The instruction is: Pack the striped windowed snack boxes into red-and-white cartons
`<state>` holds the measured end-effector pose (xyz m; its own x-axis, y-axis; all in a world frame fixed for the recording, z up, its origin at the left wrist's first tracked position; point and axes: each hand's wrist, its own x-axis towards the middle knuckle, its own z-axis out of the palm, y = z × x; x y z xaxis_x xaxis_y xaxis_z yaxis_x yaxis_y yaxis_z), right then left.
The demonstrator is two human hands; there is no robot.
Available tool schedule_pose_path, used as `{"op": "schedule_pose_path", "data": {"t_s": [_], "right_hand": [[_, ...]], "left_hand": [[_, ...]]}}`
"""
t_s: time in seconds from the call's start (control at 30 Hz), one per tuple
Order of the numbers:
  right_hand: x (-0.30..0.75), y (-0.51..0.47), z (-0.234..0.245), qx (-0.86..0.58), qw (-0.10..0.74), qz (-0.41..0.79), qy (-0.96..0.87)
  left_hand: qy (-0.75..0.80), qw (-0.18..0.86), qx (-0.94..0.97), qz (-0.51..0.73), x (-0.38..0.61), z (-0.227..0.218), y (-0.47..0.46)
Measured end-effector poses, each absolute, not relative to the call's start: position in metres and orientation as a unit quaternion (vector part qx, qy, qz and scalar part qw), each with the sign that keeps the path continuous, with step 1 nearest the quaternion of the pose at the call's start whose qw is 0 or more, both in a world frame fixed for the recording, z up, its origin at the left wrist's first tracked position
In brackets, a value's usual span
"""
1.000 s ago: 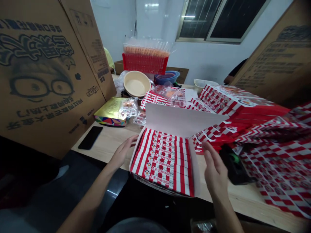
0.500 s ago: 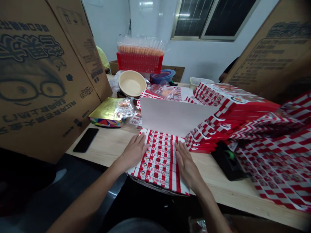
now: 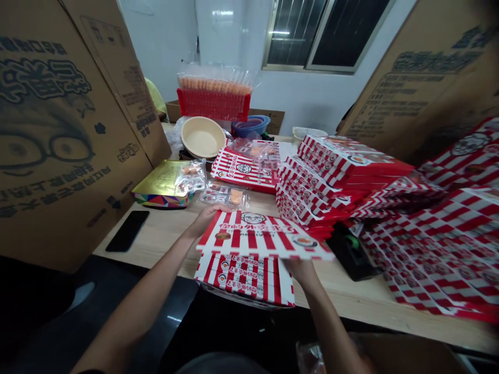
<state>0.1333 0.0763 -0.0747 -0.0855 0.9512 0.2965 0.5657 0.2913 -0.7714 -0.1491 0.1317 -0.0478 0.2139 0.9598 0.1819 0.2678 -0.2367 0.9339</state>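
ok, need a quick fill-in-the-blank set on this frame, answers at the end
1. The box lid is striped white and ____.
2. In this view, the phone lies to the ____ of the black tape dispenser.
3. The tin has a shiny top coloured ____.
4. The right hand is partly hidden beneath the ____.

Missing words: red; left; gold; box lid.

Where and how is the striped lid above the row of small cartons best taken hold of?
Probably by the near edge of the striped lid, from the person's side, fingers beneath and thumb on top: the panel looks thin, slants over the small cartons, and its right corner juts past them.
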Motion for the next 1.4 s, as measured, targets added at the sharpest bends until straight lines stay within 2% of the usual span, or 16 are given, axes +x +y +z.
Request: {"op": "schedule_pose_path", "data": {"t_s": [0.23, 0.5, 0.63, 0.77, 0.83, 0.97, 1.07, 1.13, 1.23, 1.3, 1.4], "right_hand": [[0.141, 0.068, -0.064, -0.590, 0.361, 0.236, -0.682], [0.140, 0.071, -0.044, -0.601, 0.298, 0.291, -0.682], [0.143, 0.034, -0.031, -0.575, 0.315, 0.417, -0.630], [0.151, -0.008, -0.014, -0.508, 0.348, 0.528, -0.585], [0.150, -0.017, -0.009, -0.500, 0.361, 0.531, -0.582], [0.139, -0.015, -0.009, -0.523, 0.384, 0.471, -0.597], [0.129, -0.011, -0.015, -0.544, 0.412, 0.390, -0.618], [0.124, -0.011, -0.019, -0.547, 0.441, 0.319, -0.636], [0.120, -0.015, -0.024, -0.534, 0.478, 0.230, -0.659], [0.119, -0.020, -0.027, -0.528, 0.484, 0.198, -0.669], [0.123, -0.030, -0.036, -0.518, 0.462, 0.190, -0.694]], "left_hand": [[0.445, 0.333, 0.780, 0.289, -0.144, -0.013, 0.135], [0.360, 0.214, 0.897, 0.138, -0.052, -0.027, 0.110], [0.389, 0.220, 0.876, 0.182, -0.067, -0.026, 0.111], [0.541, 0.204, 0.760, 0.297, -0.112, -0.019, 0.071], [0.606, 0.240, 0.673, 0.349, -0.135, -0.011, 0.036], [0.552, 0.477, 0.585, 0.353, -0.152, 0.002, -0.018], [0.519, 0.517, 0.565, 0.381, -0.146, 0.001, -0.024], [0.529, 0.466, 0.579, 0.410, -0.142, -0.005, -0.018], [0.537, 0.299, 0.664, 0.426, -0.141, -0.013, -0.014], [0.532, 0.191, 0.711, 0.419, -0.141, -0.018, -0.018], [0.534, 0.099, 0.738, 0.402, -0.139, -0.032, -0.031]]}}
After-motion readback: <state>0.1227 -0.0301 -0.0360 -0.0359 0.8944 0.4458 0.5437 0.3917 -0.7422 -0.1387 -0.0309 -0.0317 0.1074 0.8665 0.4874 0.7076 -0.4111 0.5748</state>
